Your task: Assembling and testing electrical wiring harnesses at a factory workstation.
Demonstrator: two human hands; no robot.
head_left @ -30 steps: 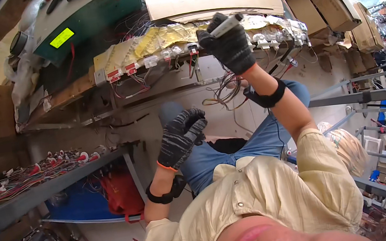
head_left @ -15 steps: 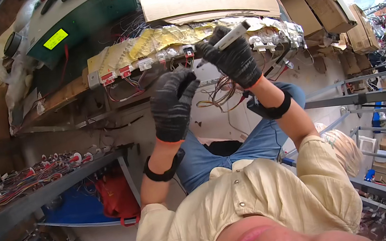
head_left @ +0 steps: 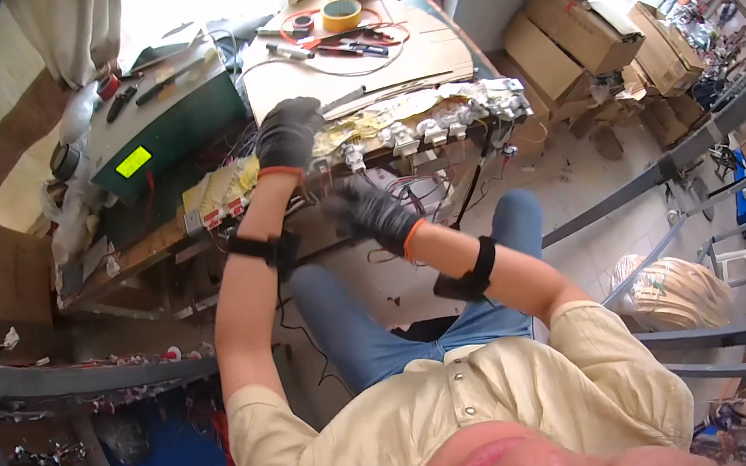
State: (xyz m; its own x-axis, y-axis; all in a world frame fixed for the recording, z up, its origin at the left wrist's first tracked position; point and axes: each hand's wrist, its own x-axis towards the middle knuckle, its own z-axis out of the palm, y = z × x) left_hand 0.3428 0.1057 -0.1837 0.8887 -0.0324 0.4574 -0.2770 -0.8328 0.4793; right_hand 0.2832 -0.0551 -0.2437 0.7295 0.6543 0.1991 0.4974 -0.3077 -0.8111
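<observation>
My left hand (head_left: 289, 136), in a dark grey knit glove with an orange cuff, is over the bench's front edge beside the cardboard sheet (head_left: 422, 49). Its fingers look curled in, and whatever they may hold is hidden. A pale marker pen (head_left: 344, 98) lies on the cardboard just right of that hand. Lower and nearer to me, my right hand (head_left: 375, 215), gloved alike, hangs in front of the row of white connectors (head_left: 404, 137). Motion smears its fingers. Red connectors (head_left: 233, 208) sit along the taped edge strip, below my left hand. Thin wires (head_left: 415, 189) hang beneath the strip.
On the left of the bench stands a green tester box (head_left: 170, 119) with a lit yellow display. A tape roll (head_left: 341, 14) and pliers (head_left: 353, 48) lie on the cardboard. Brown cartons (head_left: 589, 23) are stacked at right; metal racks (head_left: 93, 375) flank me.
The marker pen has left my right hand and now lies on the cardboard. My right hand has come down and left; my left hand has reached up to the bench. The view has shifted.
</observation>
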